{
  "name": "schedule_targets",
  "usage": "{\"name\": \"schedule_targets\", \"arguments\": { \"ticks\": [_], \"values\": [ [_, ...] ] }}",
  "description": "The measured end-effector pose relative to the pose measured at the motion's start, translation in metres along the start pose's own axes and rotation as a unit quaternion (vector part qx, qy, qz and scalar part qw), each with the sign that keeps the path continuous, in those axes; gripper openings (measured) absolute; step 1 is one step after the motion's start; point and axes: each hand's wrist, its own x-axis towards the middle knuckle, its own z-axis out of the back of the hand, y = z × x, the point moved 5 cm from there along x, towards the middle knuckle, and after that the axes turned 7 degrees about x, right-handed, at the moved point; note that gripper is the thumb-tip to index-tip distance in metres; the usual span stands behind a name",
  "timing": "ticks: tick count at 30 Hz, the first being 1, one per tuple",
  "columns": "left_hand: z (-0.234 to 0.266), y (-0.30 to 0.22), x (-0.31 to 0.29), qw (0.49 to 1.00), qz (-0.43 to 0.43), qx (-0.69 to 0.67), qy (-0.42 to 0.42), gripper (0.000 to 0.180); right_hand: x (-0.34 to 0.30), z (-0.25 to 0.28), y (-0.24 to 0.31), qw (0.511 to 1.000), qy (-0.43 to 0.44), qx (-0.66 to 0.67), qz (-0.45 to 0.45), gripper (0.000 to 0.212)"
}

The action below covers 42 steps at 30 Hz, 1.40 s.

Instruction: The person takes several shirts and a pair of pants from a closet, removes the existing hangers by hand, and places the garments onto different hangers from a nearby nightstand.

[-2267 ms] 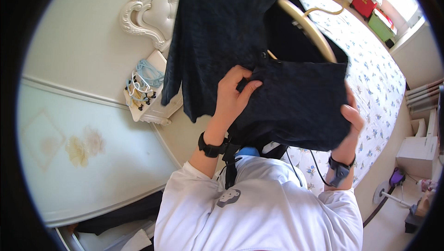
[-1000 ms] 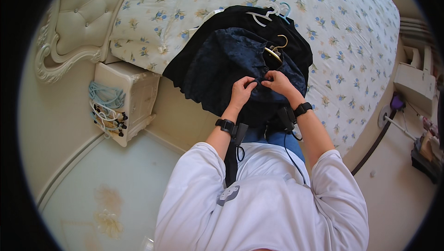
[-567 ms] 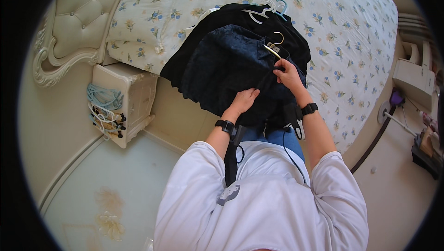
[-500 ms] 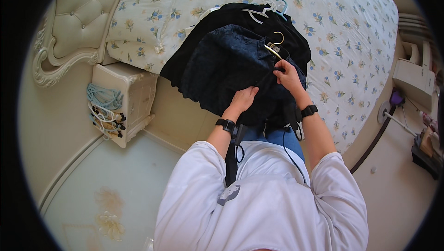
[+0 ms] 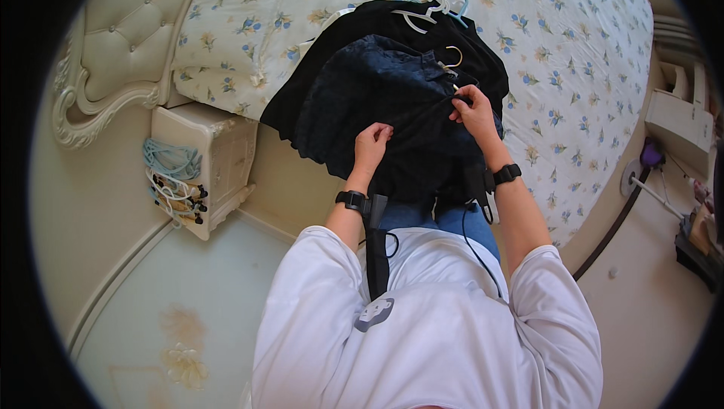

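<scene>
A dark blue shirt lies on the bed over black clothes. A hanger with a gold hook sticks out at its collar, its body mostly under the cloth. My right hand pinches the shirt's edge just below the collar. Lower and to the left, my left hand has its fingertips pressed together at the shirt's front, apparently on a bit of its fabric. Past the shirt, a white hanger and a light blue hanger show at the black clothes' top.
The bed's flowered sheet spreads around the clothes. At the left stands a cream nightstand with blue hangers and several white ones hanging on its side. A tufted headboard rises behind it. Bags are at the far right.
My left hand has moved left and a little up over the shirt, its fingers now drawn together. My right hand has shifted slightly up, and the cloth covers more of the hanger.
</scene>
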Motion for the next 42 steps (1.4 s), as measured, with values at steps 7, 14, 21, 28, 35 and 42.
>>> {"name": "schedule_targets", "arguments": {
  "ticks": [7, 14, 21, 28, 35, 42],
  "values": [
    [-0.016, -0.083, 0.017, 0.990, -0.130, 0.048, -0.023, 0.009, -0.005, -0.002, 0.000, 0.999, 0.025, -0.031, 0.009, 0.012],
    [0.004, 0.007, 0.028, 0.997, 0.068, -0.008, 0.025, 0.021, 0.014, 0.016, -0.017, 0.989, -0.041, -0.118, 0.073, 0.026],
    [-0.008, 0.125, -0.044, 0.926, 0.341, 0.023, 0.161, 0.040, 0.000, 0.003, 0.007, 0.961, -0.113, -0.179, 0.178, 0.040],
    [-0.002, 0.131, -0.063, 0.908, 0.262, 0.245, -0.217, 0.043, -0.039, -0.034, -0.007, 0.941, -0.100, -0.255, 0.198, 0.029],
    [-0.019, 0.178, -0.068, 0.941, 0.304, 0.146, 0.000, 0.027, -0.065, -0.085, -0.088, 0.944, 0.186, -0.274, -0.011, 0.022],
    [0.007, 0.086, -0.080, 0.941, 0.242, -0.220, 0.089, 0.017, -0.097, -0.107, -0.112, 0.906, 0.265, -0.327, -0.041, 0.054]
  ]
}}
